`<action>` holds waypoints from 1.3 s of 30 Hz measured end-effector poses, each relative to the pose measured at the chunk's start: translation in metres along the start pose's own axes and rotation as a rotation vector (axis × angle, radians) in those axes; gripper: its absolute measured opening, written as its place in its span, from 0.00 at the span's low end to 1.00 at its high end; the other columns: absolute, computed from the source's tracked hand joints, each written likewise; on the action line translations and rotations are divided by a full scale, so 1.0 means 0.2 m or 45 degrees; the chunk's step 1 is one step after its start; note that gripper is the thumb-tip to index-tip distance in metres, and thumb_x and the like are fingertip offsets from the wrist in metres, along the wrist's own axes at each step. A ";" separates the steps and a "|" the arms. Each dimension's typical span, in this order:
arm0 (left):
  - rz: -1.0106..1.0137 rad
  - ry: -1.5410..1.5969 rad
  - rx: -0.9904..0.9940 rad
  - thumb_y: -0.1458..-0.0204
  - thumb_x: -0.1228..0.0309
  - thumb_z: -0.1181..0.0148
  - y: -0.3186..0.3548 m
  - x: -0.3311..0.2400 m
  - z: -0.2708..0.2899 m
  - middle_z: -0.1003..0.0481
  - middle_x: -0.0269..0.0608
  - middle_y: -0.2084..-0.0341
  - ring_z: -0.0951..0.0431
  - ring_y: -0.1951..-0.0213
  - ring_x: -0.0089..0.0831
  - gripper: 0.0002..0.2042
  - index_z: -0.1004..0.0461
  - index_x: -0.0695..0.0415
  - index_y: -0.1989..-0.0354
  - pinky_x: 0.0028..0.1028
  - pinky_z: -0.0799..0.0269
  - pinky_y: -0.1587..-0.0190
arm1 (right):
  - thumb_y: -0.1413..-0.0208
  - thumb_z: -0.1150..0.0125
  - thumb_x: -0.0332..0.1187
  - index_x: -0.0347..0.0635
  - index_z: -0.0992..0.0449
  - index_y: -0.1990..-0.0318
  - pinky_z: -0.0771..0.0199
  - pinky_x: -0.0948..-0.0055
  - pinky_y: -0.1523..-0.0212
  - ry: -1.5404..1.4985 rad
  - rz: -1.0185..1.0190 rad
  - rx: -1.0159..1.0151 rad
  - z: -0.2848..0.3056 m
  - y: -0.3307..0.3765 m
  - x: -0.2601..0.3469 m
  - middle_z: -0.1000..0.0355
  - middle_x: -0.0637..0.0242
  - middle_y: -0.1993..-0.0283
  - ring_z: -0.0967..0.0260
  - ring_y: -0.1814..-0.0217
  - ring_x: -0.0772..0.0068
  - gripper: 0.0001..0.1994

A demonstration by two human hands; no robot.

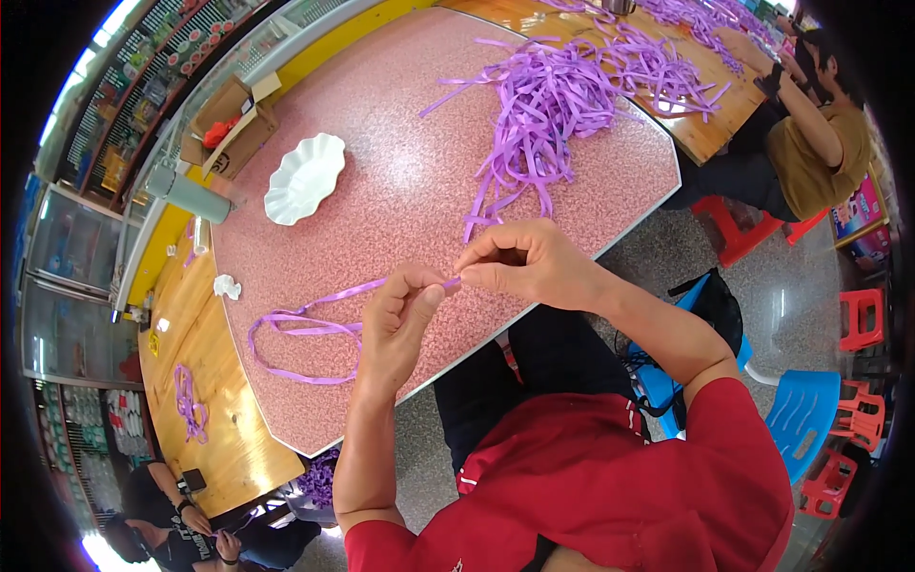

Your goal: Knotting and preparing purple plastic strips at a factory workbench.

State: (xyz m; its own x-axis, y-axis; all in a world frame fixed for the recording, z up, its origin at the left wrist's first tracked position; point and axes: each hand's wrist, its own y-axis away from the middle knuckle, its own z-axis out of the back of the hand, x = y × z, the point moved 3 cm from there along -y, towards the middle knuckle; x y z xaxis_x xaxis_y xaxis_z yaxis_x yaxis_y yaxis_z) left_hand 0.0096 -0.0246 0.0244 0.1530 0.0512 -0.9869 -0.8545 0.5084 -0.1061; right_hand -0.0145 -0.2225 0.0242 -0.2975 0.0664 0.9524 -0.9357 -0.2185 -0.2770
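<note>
A purple ribbon lanyard (310,331) lies in a loose loop on the pink speckled table, and its end runs up into my hands. My left hand (398,319) pinches the ribbon between thumb and forefinger. Close against it, my right hand (524,265) pinches the ribbon's tip with thumb and fingertips. Whatever small part sits between the right fingertips is too small to make out. Beyond my hands spreads a large tangled heap of purple lanyards (548,110), some strands trailing toward me.
On the table (419,205) stand a white scalloped dish (305,179), a green bottle (188,194) and an open cardboard box (229,129). Crumpled tissue (227,287) lies at the left edge. Co-workers sit at far right and lower left. A blue chair (803,419) stands to my right.
</note>
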 end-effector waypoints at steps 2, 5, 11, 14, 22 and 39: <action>0.074 0.135 -0.017 0.39 0.71 0.43 0.03 0.01 0.01 0.27 0.33 0.65 0.29 0.59 0.22 0.06 0.27 0.60 0.60 0.24 0.34 0.53 | 0.43 0.35 0.30 0.35 0.20 0.60 0.32 0.78 0.66 -0.193 -0.095 0.049 -0.01 -0.01 0.02 0.24 0.70 0.69 0.32 0.66 0.86 0.08; 0.170 0.429 -0.023 0.38 0.67 0.44 0.06 0.04 0.01 0.27 0.37 0.59 0.28 0.57 0.26 0.07 0.29 0.57 0.60 0.30 0.34 0.50 | 0.43 0.35 0.31 0.35 0.20 0.60 0.31 0.79 0.63 -0.052 -0.146 0.237 -0.01 -0.01 0.06 0.24 0.71 0.68 0.31 0.64 0.85 0.08; 0.082 0.798 0.021 0.40 0.67 0.40 0.15 0.07 -0.07 0.28 0.40 0.61 0.30 0.57 0.29 0.08 0.30 0.56 0.61 0.30 0.36 0.49 | 0.42 0.35 0.28 0.36 0.21 0.60 0.30 0.81 0.61 -0.263 -0.221 0.205 -0.02 -0.02 -0.02 0.25 0.73 0.65 0.30 0.62 0.86 0.06; -0.048 0.920 -0.105 0.41 0.68 0.39 0.18 0.05 -0.11 0.27 0.40 0.61 0.30 0.59 0.28 0.07 0.28 0.57 0.62 0.29 0.35 0.50 | 0.42 0.35 0.28 0.36 0.21 0.61 0.31 0.81 0.62 -0.472 -0.245 0.209 -0.08 -0.02 -0.05 0.25 0.74 0.66 0.31 0.63 0.86 0.05; -0.578 -0.230 -0.479 0.48 0.78 0.36 0.15 -0.01 -0.03 0.23 0.43 0.59 0.27 0.52 0.36 0.05 0.25 0.60 0.64 0.37 0.32 0.50 | 0.43 0.37 0.27 0.35 0.20 0.60 0.35 0.79 0.70 0.145 0.217 -0.070 -0.18 0.04 0.06 0.26 0.68 0.67 0.33 0.69 0.81 0.05; -0.840 -1.038 -0.126 0.53 0.80 0.36 0.08 -0.08 -0.07 0.27 0.45 0.61 0.26 0.57 0.45 0.10 0.29 0.59 0.63 0.41 0.32 0.56 | 0.42 0.33 0.36 0.40 0.20 0.68 0.53 0.84 0.82 -0.916 -0.634 0.018 -0.19 0.05 -0.14 0.33 0.80 0.77 0.47 0.79 0.92 0.09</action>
State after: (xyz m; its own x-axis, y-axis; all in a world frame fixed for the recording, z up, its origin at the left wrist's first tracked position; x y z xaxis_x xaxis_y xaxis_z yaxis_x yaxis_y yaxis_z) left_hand -0.0145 -0.0294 0.0375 0.8589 0.3712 -0.3529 -0.5110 0.5758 -0.6382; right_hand -0.0228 -0.1905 -0.0101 0.3415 -0.4724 0.8125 -0.9211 -0.3403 0.1893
